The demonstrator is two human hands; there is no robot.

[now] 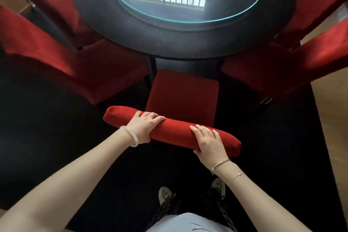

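Observation:
A red-covered chair stands in front of me, its seat [182, 96] pushed toward a round black table [131, 36]. The top edge of its backrest [175, 130] runs from upper left to lower right. My left hand [145, 127] grips the backrest top near its left part, fingers over the far side, thumb on the near side. My right hand [209, 142] grips it near the right end the same way. A white bangle is on my left wrist, thin gold bracelets on my right.
A glass turntable [244, 13] lies on the table. Red-covered chairs stand close on the left [56, 56] and right [282, 66], with more behind them. A dark rug [273, 147] lies under the set, wooden floor [335, 103] at right. My shoes [165, 195] are below.

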